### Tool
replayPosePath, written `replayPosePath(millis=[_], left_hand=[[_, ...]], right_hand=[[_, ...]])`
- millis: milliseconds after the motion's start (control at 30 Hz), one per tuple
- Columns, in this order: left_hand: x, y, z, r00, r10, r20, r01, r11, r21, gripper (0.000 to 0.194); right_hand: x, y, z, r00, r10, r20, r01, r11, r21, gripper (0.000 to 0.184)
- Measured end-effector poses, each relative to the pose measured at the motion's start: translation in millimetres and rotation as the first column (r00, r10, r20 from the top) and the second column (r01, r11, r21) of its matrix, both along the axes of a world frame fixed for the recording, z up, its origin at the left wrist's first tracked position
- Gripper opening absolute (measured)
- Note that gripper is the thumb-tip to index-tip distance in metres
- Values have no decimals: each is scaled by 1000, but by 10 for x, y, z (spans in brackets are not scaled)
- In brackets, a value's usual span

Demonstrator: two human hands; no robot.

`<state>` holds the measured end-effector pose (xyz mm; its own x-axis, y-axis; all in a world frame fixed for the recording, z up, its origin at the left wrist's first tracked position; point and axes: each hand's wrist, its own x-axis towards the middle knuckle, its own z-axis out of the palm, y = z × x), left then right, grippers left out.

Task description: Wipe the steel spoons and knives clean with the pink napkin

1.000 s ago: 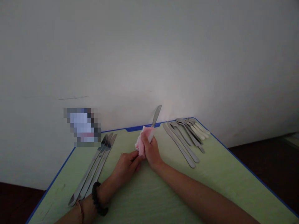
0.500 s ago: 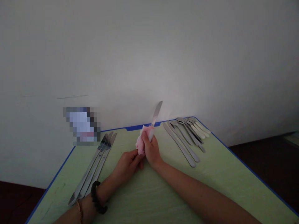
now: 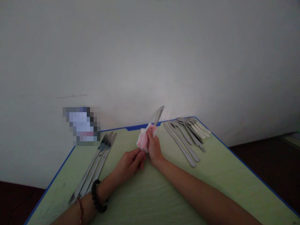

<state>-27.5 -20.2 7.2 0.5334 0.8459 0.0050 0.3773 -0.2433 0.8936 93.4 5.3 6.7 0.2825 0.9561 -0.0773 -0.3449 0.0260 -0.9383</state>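
Observation:
A table knife (image 3: 159,114) points up and away from me over the middle of the table, its blade tip in front of the wall. My right hand (image 3: 153,145) is closed around a pink and white cloth (image 3: 143,137) wrapped on the knife. Just below, my left hand (image 3: 131,162) pinches the lower end, where the knife's handle is hidden by fingers and cloth. A black beaded bracelet (image 3: 95,197) and a thinner reddish one (image 3: 80,211) are on my left wrist.
Several table knives (image 3: 99,161) lie at the left, partly under my left forearm. To the right lie more knives (image 3: 180,147), spoons (image 3: 187,125) and white-handled cutlery (image 3: 199,129). A blurred-out phone-like object (image 3: 82,125) leans by the wall (image 3: 150,56). The green table (image 3: 150,200) has a blue edge.
My right hand with the cloth has slid slightly up along the knife, covering more of the blade. The knife's tip sits a little lower. My left hand has hardly moved.

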Motion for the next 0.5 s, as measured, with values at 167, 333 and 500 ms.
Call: replayPosePath(millis=[167,333,500], left_hand=[[-34,-15,-4,998,-49,46,48,999,12,39],[-41,-23,8,996,-58,69,58,998,8,36],[-18,-3,-33,999,13,51,-13,1000,1,44]], right_hand=[[18,-1,-1,998,15,54,-16,1000,13,55],[3,-13,9,998,13,67,-17,999,50,51],[-24,-36,26,993,-12,115,1,995,101,37]])
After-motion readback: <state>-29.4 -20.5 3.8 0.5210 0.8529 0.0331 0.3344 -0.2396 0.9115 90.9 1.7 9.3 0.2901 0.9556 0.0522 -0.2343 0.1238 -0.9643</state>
